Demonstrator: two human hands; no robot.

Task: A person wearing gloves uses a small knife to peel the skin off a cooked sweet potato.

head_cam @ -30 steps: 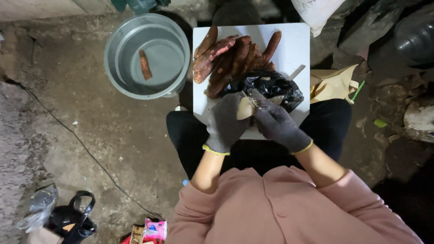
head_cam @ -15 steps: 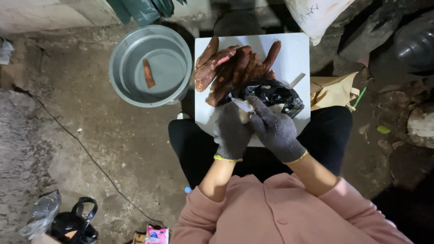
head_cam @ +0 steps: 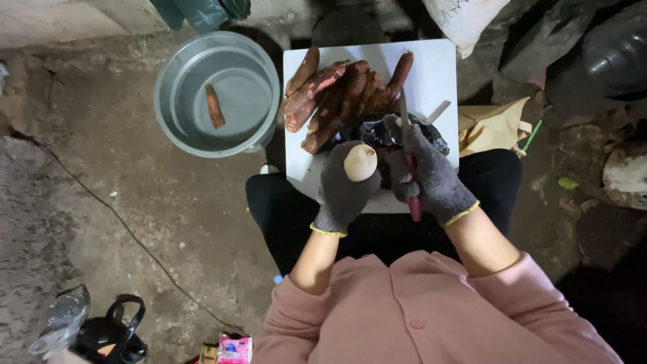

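My left hand (head_cam: pixel 342 192), in a grey glove, grips a sweet potato (head_cam: pixel 360 162) whose pale cut end faces up. My right hand (head_cam: pixel 431 176), gloved too, holds a knife (head_cam: pixel 408 158) with a red handle, its blade pointing away over a white board (head_cam: pixel 438 74) on my lap. A pile of reddish sweet potatoes (head_cam: pixel 337 91) lies on the board's far half. A black bag of peelings (head_cam: pixel 377 131) sits just beyond both hands, partly hidden by them.
A grey metal basin (head_cam: pixel 176 81) with one sweet potato (head_cam: pixel 214 106) in it stands on the concrete floor to the left. A brown paper bag (head_cam: pixel 492 128) lies right of the board. A black bag (head_cam: pixel 108 334) sits at the bottom left. Rocks lie at right.
Both hands have come back from the black bag toward me. The left hand has turned the sweet potato so its pale cut end shows, and the knife now stands clear of it.
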